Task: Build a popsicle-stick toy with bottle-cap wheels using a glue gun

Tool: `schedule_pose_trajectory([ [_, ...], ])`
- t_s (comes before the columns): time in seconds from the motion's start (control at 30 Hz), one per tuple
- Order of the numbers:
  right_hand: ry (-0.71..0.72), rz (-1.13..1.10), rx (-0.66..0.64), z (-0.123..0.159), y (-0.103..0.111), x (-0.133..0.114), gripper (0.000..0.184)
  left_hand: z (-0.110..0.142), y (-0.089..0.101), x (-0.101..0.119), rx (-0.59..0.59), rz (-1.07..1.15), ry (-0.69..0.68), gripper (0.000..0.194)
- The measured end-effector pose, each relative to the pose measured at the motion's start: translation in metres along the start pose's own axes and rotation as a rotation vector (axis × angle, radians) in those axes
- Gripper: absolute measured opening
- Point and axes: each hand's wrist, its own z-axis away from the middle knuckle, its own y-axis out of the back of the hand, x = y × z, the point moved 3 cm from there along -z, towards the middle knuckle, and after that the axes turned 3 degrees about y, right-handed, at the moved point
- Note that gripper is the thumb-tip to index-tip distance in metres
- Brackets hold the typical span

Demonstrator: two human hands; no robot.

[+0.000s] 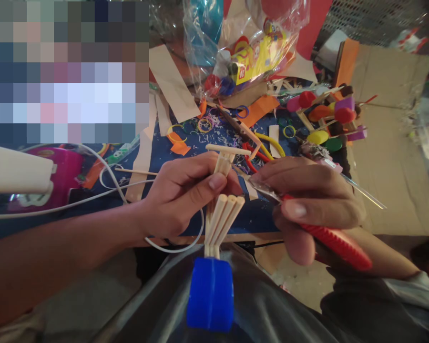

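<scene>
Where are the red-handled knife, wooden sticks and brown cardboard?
red-handled knife (338,241): head view, on the handle
wooden sticks (222,220): head view, middle of the front three
brown cardboard (393,143): head view, on its flat face

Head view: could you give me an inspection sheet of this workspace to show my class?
Surface: blue tabletop, largely covered.
Job's things: wooden sticks with a blue piece at the lower end; red-handled cutter, blade bare.
Clutter: beige strip, orange strip, coloured discs.
Hands: left hand grips the sticks; right hand holds the cutter, blade toward the left hand.
Cables: white cable at left.
Surroundings: cardboard at right, clear plastic bag behind; upper left pixelated.
</scene>
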Motion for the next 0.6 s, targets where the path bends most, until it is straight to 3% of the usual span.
schedule_pose_trajectory([
  [0.13, 0.173, 0.009, -0.016, -0.017, 0.008, -0.032, 0.024, 0.002, 0.001, -0.002, -0.015, 0.080, 0.029, 0.021],
  [0.3, 0.314, 0.028, -0.050, -0.037, 0.011, -0.044, 0.012, 0.007, 0.002, -0.008, -0.028, 0.107, 0.009, 0.022],
  [0.47, 0.289, 0.025, -0.067, -0.040, 0.013, -0.049, 0.005, 0.008, 0.000, -0.006, -0.009, 0.137, 0.092, 0.022],
  [0.6, 0.264, 0.036, -0.084, -0.039, 0.015, -0.053, 0.010, 0.005, 0.000, 0.000, 0.012, 0.125, 0.135, 0.024],
])
